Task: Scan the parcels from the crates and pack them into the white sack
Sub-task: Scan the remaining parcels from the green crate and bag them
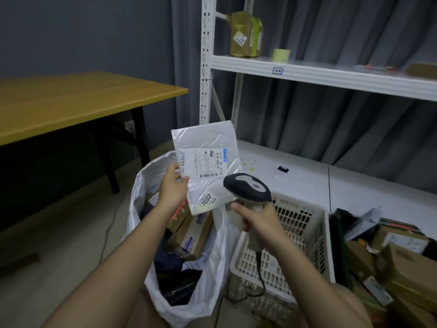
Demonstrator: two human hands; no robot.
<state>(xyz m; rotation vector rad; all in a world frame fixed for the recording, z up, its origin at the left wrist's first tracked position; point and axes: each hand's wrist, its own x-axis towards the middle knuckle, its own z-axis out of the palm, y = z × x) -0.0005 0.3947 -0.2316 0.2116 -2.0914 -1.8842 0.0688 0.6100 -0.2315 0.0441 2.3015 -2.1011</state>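
Observation:
My left hand (172, 185) holds a white bubble mailer (208, 140) upright above the white sack (210, 268), its shipping label and a "7002" sticker facing me. My right hand (257, 221) grips the handle of a grey and black barcode scanner (248, 188), whose head points at the mailer's label from the right. The sack stands open below with several cardboard parcels (189, 237) and dark bags inside. A cream slotted crate (298, 235) sits to the right of the sack. Further right lies a dark crate with several cardboard parcels (402, 261).
A wooden table (71, 100) stands at the left. White metal shelving (307, 72) rises behind, with a taped box (246, 34) and a tape roll (281, 55) on the upper shelf. The lower shelf board (307, 176) carries a small card. The scanner's cable runs down beside the cream crate.

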